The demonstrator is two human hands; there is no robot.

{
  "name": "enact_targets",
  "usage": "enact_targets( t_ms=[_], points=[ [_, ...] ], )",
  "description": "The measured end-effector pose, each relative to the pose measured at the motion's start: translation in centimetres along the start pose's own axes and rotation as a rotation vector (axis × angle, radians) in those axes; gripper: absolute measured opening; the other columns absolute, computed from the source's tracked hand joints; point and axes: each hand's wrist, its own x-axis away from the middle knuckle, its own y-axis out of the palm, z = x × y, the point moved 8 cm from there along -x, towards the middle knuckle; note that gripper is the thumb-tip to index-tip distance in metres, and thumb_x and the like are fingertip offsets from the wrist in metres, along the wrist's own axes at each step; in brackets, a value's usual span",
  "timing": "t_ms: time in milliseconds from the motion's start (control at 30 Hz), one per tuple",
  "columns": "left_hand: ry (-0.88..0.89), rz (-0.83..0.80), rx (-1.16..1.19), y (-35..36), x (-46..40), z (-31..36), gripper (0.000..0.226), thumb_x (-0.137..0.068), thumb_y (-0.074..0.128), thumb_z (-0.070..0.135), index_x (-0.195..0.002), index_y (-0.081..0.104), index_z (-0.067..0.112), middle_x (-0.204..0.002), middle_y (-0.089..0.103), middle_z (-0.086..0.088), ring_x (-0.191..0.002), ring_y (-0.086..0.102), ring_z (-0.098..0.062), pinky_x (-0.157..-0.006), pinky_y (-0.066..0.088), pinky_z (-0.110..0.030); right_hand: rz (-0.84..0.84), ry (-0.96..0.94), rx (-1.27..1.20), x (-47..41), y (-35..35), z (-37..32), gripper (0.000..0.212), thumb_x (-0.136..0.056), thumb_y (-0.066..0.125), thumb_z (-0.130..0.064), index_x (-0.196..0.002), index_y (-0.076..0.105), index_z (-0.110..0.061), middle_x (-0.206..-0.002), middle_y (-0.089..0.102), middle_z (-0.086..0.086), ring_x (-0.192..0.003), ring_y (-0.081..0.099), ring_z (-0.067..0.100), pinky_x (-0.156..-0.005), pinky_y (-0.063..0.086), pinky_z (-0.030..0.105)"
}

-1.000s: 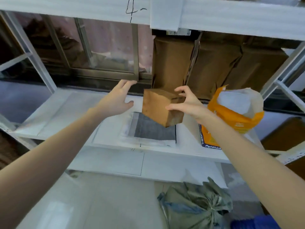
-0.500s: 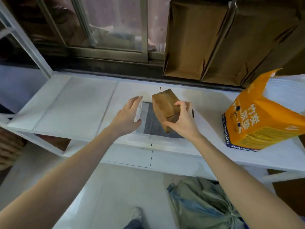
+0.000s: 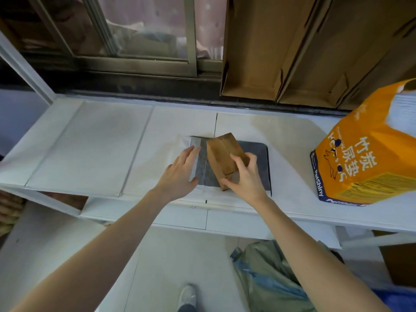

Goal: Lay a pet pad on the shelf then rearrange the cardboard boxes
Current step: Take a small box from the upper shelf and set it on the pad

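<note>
Right hand [image 3: 245, 179] is gripping the small cardboard box [image 3: 225, 157] from its near right side, thumb and fingers curled round the lower end. The box is tilting, its far end raised and leaning to the left; whether its near bottom edge is touching the pad cannot be told. Left hand [image 3: 183, 171] is lying flat with straight fingers, grasping nothing, palm down on the left edge of the pet pad [image 3: 256, 158], just beside the box but apart from it.

The pet pad is lying folded on the white shelf [image 3: 94, 145], near the front edge, roughly at the middle of the shelf's width. Its dark grey face is showing, with a white border along the left and front. The box is sitting over the pad's left-centre part.

To the right on the same shelf, well apart from the pad, an orange pet pad bag [image 3: 364, 158] is standing, tilted, with its top open and white contents showing. Behind it, large flattened cardboard boxes [image 3: 281, 52] are leaning upright against the back, over the rear of the shelf. A window [image 3: 144, 30] with a dark frame is filling the back left.

Below the shelf, a green sack [image 3: 270, 278] is lying on the floor at right. A shoe [image 3: 188, 293] is showing at the bottom centre.
</note>
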Motion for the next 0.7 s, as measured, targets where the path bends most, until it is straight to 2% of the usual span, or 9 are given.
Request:
enact_targets(
  t_ms=[100,200,300,467,700],
  points=[
    [-0.01,-0.002,0.0,0.1,-0.1,0.0,0.08,-0.084,0.058,0.013,-0.149,0.011,0.017,-0.154,0.017,-0.006,-0.138,0.028,-0.028,-0.099,0.038,-0.043,-0.037,-0.02,0.248,0.2,0.2,0.7,0.076,-0.073,0.07,-0.05,-0.137,0.039,-0.021,-0.145,0.024,0.015,-0.135,0.025,0.037,-0.111,0.02,0.061],
    [-0.012,-0.011,0.001,0.4,-0.1,0.1,0.08,-0.084,0.057,0.012,-0.149,0.011,0.016,-0.154,0.017,-0.006,-0.139,0.027,-0.028,-0.101,0.038,-0.045,-0.097,-0.097,0.389,0.4,0.7,0.7,0.08,-0.078,0.061,-0.057,-0.142,0.032,-0.02,-0.157,0.015,0.005,-0.146,0.004,0.027,-0.113,0.004,0.06],
    [-0.028,-0.032,0.002,0.7,0.0,0.0,0.08,-0.085,0.057,0.013,-0.149,0.01,0.017,-0.155,0.016,-0.006,-0.14,0.026,-0.029,-0.104,0.037,-0.047,-0.152,-0.08,0.386,0.4,0.9,0.6,0.083,-0.079,0.056,-0.059,-0.145,0.024,-0.02,-0.159,0.009,-0.002,-0.147,0.0,0.023,-0.114,0.002,0.06],
    [-0.021,-0.032,-0.015,0.3,0.5,0.8,0.079,-0.085,0.056,0.013,-0.149,0.011,0.016,-0.155,0.015,-0.006,-0.14,0.026,-0.029,-0.104,0.036,-0.045,-0.23,-0.093,0.459,0.6,0.6,0.4,0.092,-0.079,0.051,-0.064,-0.149,0.012,-0.019,-0.16,-0.001,0.001,-0.147,-0.006,0.022,-0.114,-0.001,0.059],
    [0.031,0.008,-0.043,-2.7,1.5,3.1,0.08,-0.085,0.06,0.013,-0.149,0.012,0.015,-0.157,0.013,-0.007,-0.142,0.021,-0.028,-0.111,0.029,-0.041,-0.155,-0.132,0.434,1.7,-3.1,-1.7,0.091,-0.081,0.049,-0.064,-0.149,0.005,-0.024,-0.16,-0.001,-0.001,-0.147,-0.003,0.021,-0.116,0.001,0.057]
  ],
)
